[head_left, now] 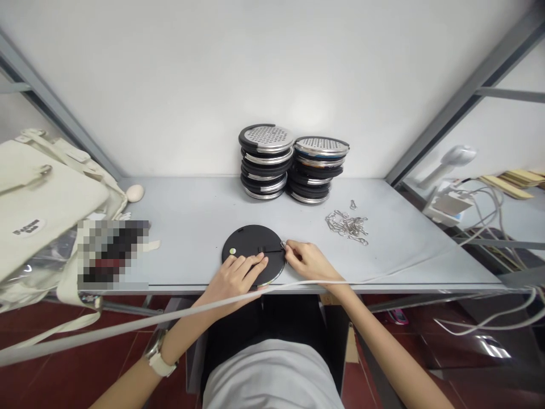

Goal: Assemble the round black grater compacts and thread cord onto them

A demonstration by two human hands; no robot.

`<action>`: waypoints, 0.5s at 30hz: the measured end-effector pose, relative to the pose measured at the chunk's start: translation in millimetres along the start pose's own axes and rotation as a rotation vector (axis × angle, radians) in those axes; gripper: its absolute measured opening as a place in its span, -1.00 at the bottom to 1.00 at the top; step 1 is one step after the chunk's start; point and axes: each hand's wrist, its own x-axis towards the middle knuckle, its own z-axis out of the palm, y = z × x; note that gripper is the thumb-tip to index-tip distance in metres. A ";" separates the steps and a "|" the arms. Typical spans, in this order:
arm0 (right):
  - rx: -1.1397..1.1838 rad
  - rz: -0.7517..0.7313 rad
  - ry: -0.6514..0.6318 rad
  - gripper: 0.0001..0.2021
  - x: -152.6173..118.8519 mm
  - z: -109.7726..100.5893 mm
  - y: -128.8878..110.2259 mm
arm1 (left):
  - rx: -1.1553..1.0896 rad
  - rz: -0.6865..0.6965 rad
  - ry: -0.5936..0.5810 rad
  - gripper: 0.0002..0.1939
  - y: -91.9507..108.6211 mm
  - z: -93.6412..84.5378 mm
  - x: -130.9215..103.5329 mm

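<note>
A flat black round disc (251, 241) lies near the front edge of the table, with a slot running to its right rim and a small round sticker at its left. Over its near rim my left hand (240, 275) holds it, fingers across the top and thumb mostly hidden. My right hand (309, 261) pinches a small metal snap hook (283, 245) at the disc's right rim, by the end of the slot. Whether the hook is attached there I cannot tell. To the right lies a loose pile of similar metal hooks (347, 225).
Two stacks of round discs with black rims and perforated metal tops, a left stack (267, 165) and a right stack (319, 170), stand against the wall. A cream bag (46, 199) sits at left beside an egg-shaped object (135, 193). A white cable (170, 315) crosses in front of my forearms.
</note>
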 end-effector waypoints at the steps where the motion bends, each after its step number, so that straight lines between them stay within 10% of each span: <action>1: 0.007 0.001 0.000 -0.73 -0.2 -0.3 0.1 | -0.001 -0.003 -0.001 -0.56 0.1 0.1 -0.2; 15: 0.054 -0.011 0.022 -0.74 -2.2 0.8 -1.5 | -0.255 -0.049 0.049 -0.59 9.6 -13.7 1.0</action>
